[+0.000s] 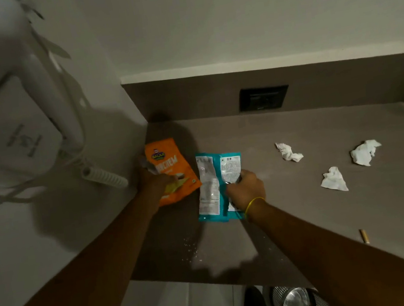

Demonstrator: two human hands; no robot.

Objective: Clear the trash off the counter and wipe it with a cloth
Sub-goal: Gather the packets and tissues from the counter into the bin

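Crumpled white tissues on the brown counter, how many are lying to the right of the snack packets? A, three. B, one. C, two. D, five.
A: three crumpled white tissues lie apart on the brown counter, one nearest the teal snack packet at, one nearer the front edge, and one farthest right.
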